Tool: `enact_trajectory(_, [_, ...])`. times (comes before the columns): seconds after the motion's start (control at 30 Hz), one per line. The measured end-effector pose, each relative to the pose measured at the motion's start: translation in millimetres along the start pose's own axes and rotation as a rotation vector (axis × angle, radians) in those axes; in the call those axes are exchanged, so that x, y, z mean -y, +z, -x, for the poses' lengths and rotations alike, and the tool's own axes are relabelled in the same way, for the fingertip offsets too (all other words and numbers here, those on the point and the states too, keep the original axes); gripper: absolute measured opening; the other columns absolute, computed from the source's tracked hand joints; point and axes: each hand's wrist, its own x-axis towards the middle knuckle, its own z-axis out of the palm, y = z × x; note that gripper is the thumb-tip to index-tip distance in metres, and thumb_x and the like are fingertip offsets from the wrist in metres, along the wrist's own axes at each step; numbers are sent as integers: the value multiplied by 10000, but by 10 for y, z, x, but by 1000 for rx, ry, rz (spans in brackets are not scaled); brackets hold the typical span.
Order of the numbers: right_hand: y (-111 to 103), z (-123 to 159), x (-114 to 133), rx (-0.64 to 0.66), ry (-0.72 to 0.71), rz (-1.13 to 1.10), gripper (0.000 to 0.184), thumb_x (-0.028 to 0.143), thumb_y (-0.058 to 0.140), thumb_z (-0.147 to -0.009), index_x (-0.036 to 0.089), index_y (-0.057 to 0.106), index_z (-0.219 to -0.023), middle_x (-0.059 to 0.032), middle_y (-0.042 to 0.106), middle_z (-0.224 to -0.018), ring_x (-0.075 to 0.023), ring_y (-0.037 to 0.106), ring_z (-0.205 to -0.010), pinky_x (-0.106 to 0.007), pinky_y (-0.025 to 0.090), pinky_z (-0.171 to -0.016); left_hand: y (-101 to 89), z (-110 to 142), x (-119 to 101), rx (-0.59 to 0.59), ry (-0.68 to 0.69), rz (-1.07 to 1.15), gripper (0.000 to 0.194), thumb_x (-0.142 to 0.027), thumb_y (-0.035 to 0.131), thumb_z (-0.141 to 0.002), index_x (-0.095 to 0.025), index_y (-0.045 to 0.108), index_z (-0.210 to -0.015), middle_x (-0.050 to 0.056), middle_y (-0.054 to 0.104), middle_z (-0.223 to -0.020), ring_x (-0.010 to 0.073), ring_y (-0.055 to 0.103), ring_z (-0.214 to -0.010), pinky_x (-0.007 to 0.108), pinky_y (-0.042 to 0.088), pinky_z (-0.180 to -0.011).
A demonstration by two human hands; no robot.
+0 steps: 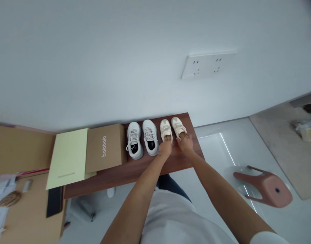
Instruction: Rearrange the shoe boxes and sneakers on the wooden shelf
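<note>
Lengthwise, both cream shoes [166, 128] (nearly parallel) point toward the wall [115, 67].

White rectangular double socket plate [208, 65]: mounted on smooth pale wall [107, 61]. Pink plastic stool [272, 193]: on glossy light-grey floor [213, 149], at right.
</note>
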Motion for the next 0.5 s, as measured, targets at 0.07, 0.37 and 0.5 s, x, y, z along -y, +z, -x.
enact_trajectory(0.07, [-3,44,-15,-34,-28,-35,298,315,543,-966,155,696,-1165,-152,706,-1159,-296,520,-1220,-425,412,-1027,-48,82,26,0,66,26,243,-181,741,-806,-199,653,-1032,196,568,-1348,360,546,-1298,449,385,-1104])
enact_trajectory(0.37, [11,202,-159,-150,88,-272,546,404,624,-869,147,553,-1345,-206,468,-1485,-341,463,-1346,-490,427,-1073,-8,374,58,-148,75,196,461,-69,725,-744,-206,641,-1176,167,470,-1447,354,339,-1450,439,260,-1198])
enact_trajectory(0.5, [27,52,-138,-58,196,-404,366,371,646,-827,142,666,-1111,-186,600,-1295,-288,614,-1130,-403,495,-972,39,195,-14,-58,-87,-41,328,-185,674,-836,-203,663,-1163,157,455,-1432,311,502,-1320,402,357,-1128])
